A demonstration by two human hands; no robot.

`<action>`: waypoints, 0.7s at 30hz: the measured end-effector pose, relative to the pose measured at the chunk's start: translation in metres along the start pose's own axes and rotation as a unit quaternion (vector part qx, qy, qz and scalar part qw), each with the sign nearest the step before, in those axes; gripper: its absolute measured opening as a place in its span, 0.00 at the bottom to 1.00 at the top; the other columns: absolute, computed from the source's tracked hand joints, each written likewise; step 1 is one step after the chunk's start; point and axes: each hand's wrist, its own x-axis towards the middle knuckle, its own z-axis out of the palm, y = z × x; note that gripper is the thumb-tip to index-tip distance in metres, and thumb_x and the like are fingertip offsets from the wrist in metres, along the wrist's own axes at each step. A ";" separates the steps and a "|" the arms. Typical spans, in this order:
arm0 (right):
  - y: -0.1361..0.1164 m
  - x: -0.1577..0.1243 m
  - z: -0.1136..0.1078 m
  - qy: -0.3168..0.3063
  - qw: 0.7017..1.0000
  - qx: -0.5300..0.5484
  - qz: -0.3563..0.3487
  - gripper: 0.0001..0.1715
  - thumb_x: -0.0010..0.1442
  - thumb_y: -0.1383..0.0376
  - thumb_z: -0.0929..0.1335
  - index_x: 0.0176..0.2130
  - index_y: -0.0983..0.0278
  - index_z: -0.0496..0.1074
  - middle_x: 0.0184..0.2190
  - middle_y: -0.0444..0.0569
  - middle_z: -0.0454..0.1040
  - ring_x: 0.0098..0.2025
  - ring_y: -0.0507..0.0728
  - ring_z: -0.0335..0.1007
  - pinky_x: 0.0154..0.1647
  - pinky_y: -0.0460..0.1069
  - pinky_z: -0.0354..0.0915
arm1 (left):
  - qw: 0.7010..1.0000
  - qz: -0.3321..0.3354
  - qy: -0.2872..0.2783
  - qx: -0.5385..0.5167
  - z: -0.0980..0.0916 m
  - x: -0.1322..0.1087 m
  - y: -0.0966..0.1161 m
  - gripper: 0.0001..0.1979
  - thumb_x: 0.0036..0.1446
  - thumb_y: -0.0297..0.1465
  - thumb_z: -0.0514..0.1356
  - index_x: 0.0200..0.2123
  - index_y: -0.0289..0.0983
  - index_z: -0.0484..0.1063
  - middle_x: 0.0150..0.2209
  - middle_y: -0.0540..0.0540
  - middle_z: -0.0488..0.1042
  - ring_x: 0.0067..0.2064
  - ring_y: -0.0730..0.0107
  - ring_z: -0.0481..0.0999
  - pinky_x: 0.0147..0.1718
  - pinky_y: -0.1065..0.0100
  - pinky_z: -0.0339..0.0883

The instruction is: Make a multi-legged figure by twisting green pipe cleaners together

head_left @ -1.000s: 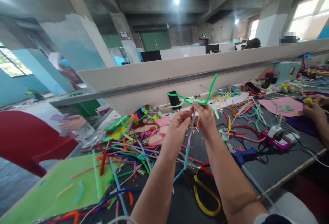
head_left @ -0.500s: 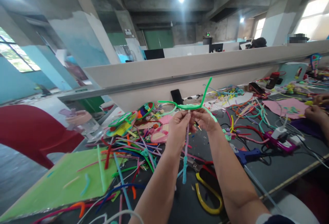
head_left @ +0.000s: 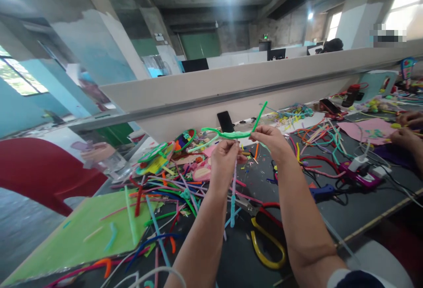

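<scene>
Between my two hands is a green pipe cleaner (head_left: 244, 135), wound along a paler mint piece, with one end bent upward at the right. A lilac pipe cleaner stem (head_left: 234, 177) with a light blue twisted lower end hangs beneath it. My left hand (head_left: 225, 158) is closed in a pinch at the top of that stem, just under the green piece. Thumb and fingertips of my right hand (head_left: 269, 140) pinch the green pipe cleaner near its upward bend. Scissors (head_left: 269, 246) with yellow and red handles lie on the table below my hands.
Loose pipe cleaners (head_left: 165, 217) are strewn over the table at left. A green sheet (head_left: 66, 235), a water bottle (head_left: 107, 160) and a phone (head_left: 225, 121) lie about. At right are a blue glue gun (head_left: 322, 192), a purple power strip (head_left: 358, 175) and another person's hands (head_left: 408, 136).
My right hand has moved rightward, away from my left, onto the green pipe cleaner near its bend. The left hand keeps its pinch. The view has shifted slightly.
</scene>
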 end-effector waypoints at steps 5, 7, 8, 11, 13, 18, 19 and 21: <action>0.004 0.002 -0.001 -0.019 1.000 -0.010 0.011 0.08 0.48 0.61 0.71 0.27 0.64 0.72 0.23 0.41 0.70 0.28 0.50 0.63 0.34 0.47 0.58 | 1.000 -0.018 -0.003 -0.023 0.002 0.001 -0.001 0.16 0.47 0.40 0.65 0.32 0.34 0.70 0.27 0.49 0.75 0.18 0.76 0.71 0.19 0.72 0.68; 0.005 0.002 -0.001 -0.036 0.999 -0.006 0.009 0.08 0.49 0.61 0.71 0.27 0.64 0.72 0.23 0.41 0.70 0.28 0.50 0.63 0.34 0.47 0.57 | 0.999 -0.022 -0.001 -0.045 0.002 0.002 -0.001 0.17 0.46 0.42 0.65 0.30 0.33 0.71 0.25 0.49 0.74 0.17 0.77 0.71 0.19 0.73 0.67; 0.005 0.002 0.000 -0.043 0.999 -0.005 0.008 0.08 0.49 0.61 0.71 0.27 0.64 0.72 0.23 0.41 0.70 0.28 0.50 0.63 0.33 0.47 0.57 | 0.998 -0.024 0.000 -0.053 0.002 0.002 -0.001 0.18 0.45 0.42 0.66 0.29 0.32 0.71 0.23 0.50 0.73 0.17 0.77 0.70 0.18 0.73 0.67; 0.004 0.002 0.001 -0.055 0.998 -0.011 0.008 0.09 0.49 0.60 0.71 0.26 0.64 0.72 0.23 0.41 0.69 0.28 0.50 0.62 0.33 0.47 0.56 | 0.998 -0.028 0.010 -0.062 0.003 0.003 -0.001 0.18 0.41 0.42 0.68 0.27 0.32 0.71 0.20 0.51 0.72 0.17 0.77 0.70 0.18 0.73 0.66; 0.004 0.002 0.000 -0.058 0.998 -0.020 0.009 0.10 0.50 0.59 0.71 0.26 0.64 0.72 0.22 0.41 0.69 0.27 0.49 0.61 0.32 0.47 0.56 | 0.998 -0.029 0.014 -0.055 0.002 0.003 -0.002 0.18 0.41 0.42 0.68 0.25 0.32 0.71 0.19 0.51 0.71 0.17 0.76 0.70 0.18 0.72 0.66; 0.008 0.003 -0.002 -0.059 0.997 -0.057 0.004 0.11 0.51 0.59 0.71 0.27 0.65 0.73 0.22 0.42 0.69 0.27 0.50 0.61 0.31 0.47 0.56 | 0.998 -0.021 0.006 -0.052 0.002 0.004 -0.006 0.17 0.44 0.41 0.67 0.25 0.33 0.71 0.19 0.52 0.71 0.16 0.75 0.70 0.17 0.72 0.65; 0.008 0.003 -0.002 -0.060 0.996 -0.065 0.004 0.11 0.51 0.59 0.71 0.27 0.65 0.73 0.22 0.42 0.70 0.27 0.50 0.62 0.31 0.47 0.57 | 0.998 -0.019 0.005 -0.055 0.002 0.005 -0.006 0.16 0.44 0.41 0.67 0.25 0.32 0.71 0.19 0.52 0.71 0.16 0.75 0.70 0.17 0.72 0.65; 0.010 0.004 -0.001 -0.059 0.996 -0.070 0.006 0.11 0.50 0.58 0.71 0.26 0.65 0.74 0.22 0.42 0.70 0.27 0.50 0.62 0.31 0.47 0.57 | 0.998 -0.016 0.003 -0.059 0.003 0.005 -0.007 0.16 0.44 0.41 0.67 0.25 0.32 0.71 0.18 0.52 0.70 0.16 0.76 0.69 0.18 0.72 0.65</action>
